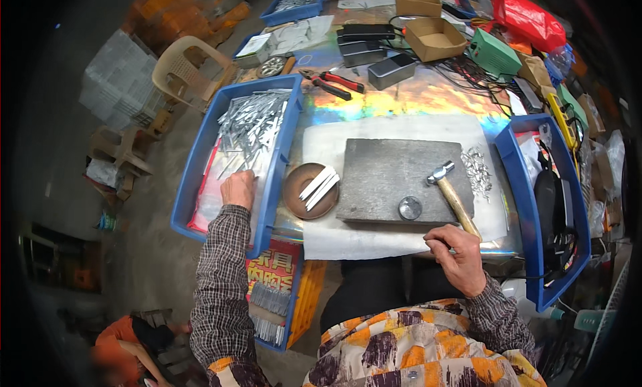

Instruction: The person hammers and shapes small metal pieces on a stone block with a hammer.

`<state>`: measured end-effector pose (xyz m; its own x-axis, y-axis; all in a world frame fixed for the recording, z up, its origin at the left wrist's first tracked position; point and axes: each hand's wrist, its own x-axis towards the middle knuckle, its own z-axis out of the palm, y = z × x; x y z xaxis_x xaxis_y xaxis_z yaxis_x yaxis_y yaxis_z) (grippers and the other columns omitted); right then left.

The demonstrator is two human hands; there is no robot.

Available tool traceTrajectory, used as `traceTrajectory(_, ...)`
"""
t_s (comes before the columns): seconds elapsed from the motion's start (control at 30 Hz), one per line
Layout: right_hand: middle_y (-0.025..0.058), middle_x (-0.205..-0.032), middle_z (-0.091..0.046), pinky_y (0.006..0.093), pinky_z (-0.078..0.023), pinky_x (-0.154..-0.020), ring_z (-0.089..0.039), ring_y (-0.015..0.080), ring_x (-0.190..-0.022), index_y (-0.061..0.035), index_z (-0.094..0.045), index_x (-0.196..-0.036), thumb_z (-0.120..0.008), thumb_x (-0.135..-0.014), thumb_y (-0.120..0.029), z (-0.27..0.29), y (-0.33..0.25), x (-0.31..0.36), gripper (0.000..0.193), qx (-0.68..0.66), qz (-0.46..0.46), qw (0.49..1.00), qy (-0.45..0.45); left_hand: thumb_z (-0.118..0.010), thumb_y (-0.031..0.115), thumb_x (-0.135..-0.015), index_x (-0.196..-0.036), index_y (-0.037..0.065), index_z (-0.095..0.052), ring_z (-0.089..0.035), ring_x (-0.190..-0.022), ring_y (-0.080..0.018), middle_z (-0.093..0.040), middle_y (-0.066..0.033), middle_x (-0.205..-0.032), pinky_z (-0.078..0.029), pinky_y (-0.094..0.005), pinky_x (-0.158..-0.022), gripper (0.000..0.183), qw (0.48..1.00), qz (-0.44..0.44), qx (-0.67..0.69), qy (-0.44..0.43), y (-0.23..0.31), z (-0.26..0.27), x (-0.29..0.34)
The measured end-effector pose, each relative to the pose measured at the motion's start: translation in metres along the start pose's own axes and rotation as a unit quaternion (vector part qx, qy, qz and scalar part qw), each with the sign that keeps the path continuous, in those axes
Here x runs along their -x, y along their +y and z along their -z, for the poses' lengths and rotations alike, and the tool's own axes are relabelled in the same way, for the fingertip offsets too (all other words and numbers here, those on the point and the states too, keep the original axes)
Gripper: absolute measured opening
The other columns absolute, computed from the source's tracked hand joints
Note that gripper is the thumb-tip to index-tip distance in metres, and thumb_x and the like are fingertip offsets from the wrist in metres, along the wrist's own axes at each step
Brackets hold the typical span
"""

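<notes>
My left hand (239,189) is inside a blue plastic tray (291,129), its curled fingers at the near edge of a heap of thin silvery metal strips (257,123). The fingertips are hidden, so any strip between them cannot be made out. My right hand (458,258) hovers at the near edge of the table with fingers curled together; whatever they hold is not visible. Just beyond it, a ball-peen hammer (456,201) rests on a grey metal block (394,173), beside a small round metal piece (410,208). A brown round dish (294,201) holds several white sticks (319,186).
Small bent metal pieces (476,173) lie on white paper (324,243) right of the block. A blue tray (528,213) with black items stands at the right. Red-handled pliers (334,84), black boxes (391,71) and an open cardboard box (435,39) sit farther back. Another person (127,343) is at lower left.
</notes>
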<state>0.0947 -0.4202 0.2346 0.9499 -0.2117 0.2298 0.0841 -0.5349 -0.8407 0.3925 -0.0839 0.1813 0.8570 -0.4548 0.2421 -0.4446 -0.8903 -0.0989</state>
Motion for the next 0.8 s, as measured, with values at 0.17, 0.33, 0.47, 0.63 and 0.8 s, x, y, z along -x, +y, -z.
traceTrajectory(0.17,0.0122,-0.074,-0.062,0.0312,-0.047,-0.058,-0.061,0.0240,-0.065,0.0014,-0.062,-0.085,-0.063,-0.080,-0.002,0.005,0.002,-0.002,0.006,0.010,0.035,0.999,0.015,-0.053,0.012,-0.079,-0.074,0.007,-0.059,-0.064,-0.068,-0.0349,-0.064,-0.0161,-0.073,-0.048,-0.0477,-0.058,0.010,0.998,0.001,-0.058,0.007,-0.011,-0.025,-0.011)
traceTrajectory(0.33,0.0116,-0.072,-0.062,0.0293,-0.046,-0.056,-0.060,0.0218,-0.061,0.0018,-0.063,-0.085,-0.063,-0.079,-0.001,0.020,0.005,-0.001,0.007,0.024,0.042,0.998,0.052,-0.056,0.011,-0.078,-0.075,0.006,-0.056,-0.062,-0.069,-0.0368,-0.062,-0.0155,-0.076,-0.047,-0.0473,-0.059,0.006,0.999,-0.011,-0.043,0.011,-0.016,-0.015,-0.005)
traceTrajectory(0.47,0.0136,-0.073,-0.061,0.0323,-0.046,-0.057,-0.061,0.0245,-0.063,0.0021,-0.063,-0.085,-0.063,-0.080,-0.003,0.050,0.017,-0.002,0.008,0.116,0.018,0.986,0.115,-0.060,0.009,-0.075,-0.077,0.004,-0.053,-0.061,-0.071,-0.0389,-0.062,-0.0176,-0.074,-0.047,-0.0483,-0.062,0.008,0.999,0.002,-0.037,0.007,-0.019,-0.014,0.000)
traceTrajectory(0.63,0.0134,-0.075,-0.059,0.0374,-0.047,-0.057,-0.061,0.0295,-0.065,-0.0007,-0.061,-0.084,-0.062,-0.079,-0.004,0.078,0.063,0.001,0.006,0.276,-0.007,0.944,0.180,-0.061,0.004,-0.073,-0.080,0.004,-0.054,-0.061,-0.073,-0.0396,-0.062,-0.0191,-0.072,-0.047,-0.0486,-0.063,0.010,0.995,0.088,-0.037,0.008,-0.003,0.004,0.002)
traceTrajectory(0.8,0.0113,-0.078,-0.055,0.0400,-0.048,-0.057,-0.061,0.0301,-0.067,-0.0038,-0.059,-0.083,-0.058,-0.077,-0.003,0.076,0.095,0.003,0.006,0.346,-0.044,0.922,0.168,-0.060,0.003,-0.075,-0.082,0.005,-0.057,-0.061,-0.073,-0.0368,-0.063,-0.0178,-0.074,-0.047,-0.0449,-0.062,0.009,0.997,0.075,-0.022,0.025,-0.013,0.001,0.008)
